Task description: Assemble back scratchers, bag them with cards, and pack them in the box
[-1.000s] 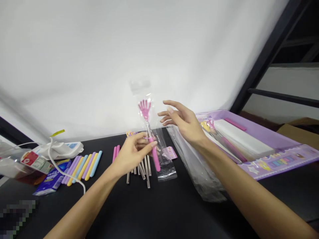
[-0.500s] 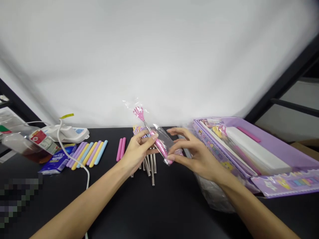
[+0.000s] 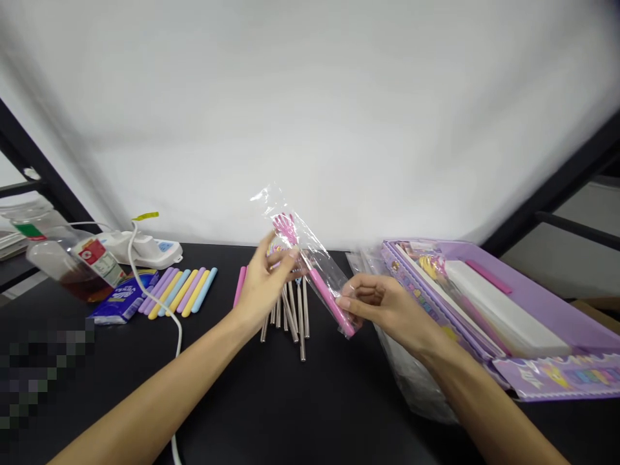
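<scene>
A pink hand-shaped back scratcher (image 3: pixel 325 292) in a clear plastic sleeve (image 3: pixel 310 234) slants between my two hands above the table. My left hand (image 3: pixel 266 274) is closed on it just below the pink hand-shaped head. With thumb and fingers, my right hand (image 3: pixel 387 307) grips the sleeve and the lower pink handle. Behind and below my left hand lies a bunch of metal rods (image 3: pixel 290 313), their colourful heads partly hidden by my fingers. Pink handle tubes (image 3: pixel 239 286) lie just left of that hand, partly covered by it.
Purple, yellow and blue tubes (image 3: pixel 183 294) lie in a row at the left. Beside them are a blue packet (image 3: pixel 123 300), a jar (image 3: pixel 80 265) and a power strip (image 3: pixel 159 252) with a white cable. A purple box (image 3: pixel 547 310) and clear plastic bags (image 3: pixel 421 381) occupy the right.
My left hand has shifted up towards the scratcher's head. My right hand, loosely spread before, has closed around the handle's lower end. The camera view has shifted slightly.
</scene>
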`<state>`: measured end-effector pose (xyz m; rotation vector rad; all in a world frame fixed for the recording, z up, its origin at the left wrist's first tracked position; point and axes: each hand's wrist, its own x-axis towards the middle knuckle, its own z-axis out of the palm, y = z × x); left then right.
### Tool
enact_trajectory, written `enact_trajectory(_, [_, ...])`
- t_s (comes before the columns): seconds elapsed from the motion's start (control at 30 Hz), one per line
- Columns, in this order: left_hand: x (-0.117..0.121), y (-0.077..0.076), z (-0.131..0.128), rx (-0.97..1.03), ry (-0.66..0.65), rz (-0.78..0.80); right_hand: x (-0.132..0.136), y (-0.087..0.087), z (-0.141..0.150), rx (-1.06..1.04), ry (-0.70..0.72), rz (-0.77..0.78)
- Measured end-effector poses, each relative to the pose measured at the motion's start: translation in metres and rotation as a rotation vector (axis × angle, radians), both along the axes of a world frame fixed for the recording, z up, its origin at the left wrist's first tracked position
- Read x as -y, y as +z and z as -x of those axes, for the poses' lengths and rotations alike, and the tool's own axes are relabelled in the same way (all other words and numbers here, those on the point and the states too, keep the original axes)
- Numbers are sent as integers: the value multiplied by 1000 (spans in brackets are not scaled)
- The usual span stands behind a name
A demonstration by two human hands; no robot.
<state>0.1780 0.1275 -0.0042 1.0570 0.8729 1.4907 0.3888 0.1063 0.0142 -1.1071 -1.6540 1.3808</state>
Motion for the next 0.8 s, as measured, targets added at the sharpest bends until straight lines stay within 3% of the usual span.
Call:
enact_trajectory(0.17, [-11,-4,17,-77,148,-81,5,-10,4,112,226,103])
enact_trajectory(0.37, [-12,-15,19,-296,-5,-87,8,-7,-10,429,464,111])
enact_trajectory(0.47, [-7,-18,15,-340,-88,-98,-2,5,-28,505,372,8])
enact_trajectory(0.6, [1,-15,12,-381,-242,-65,-29,9,-48,677,103,-364])
enact_trajectory(0.7, [5,-12,11,-372,-285,-48,-45,1,-51,864,148,-381])
enact_trajectory(0.8, [6,-12,11,-371,-330,-52,-52,-7,-48,887,211,-370])
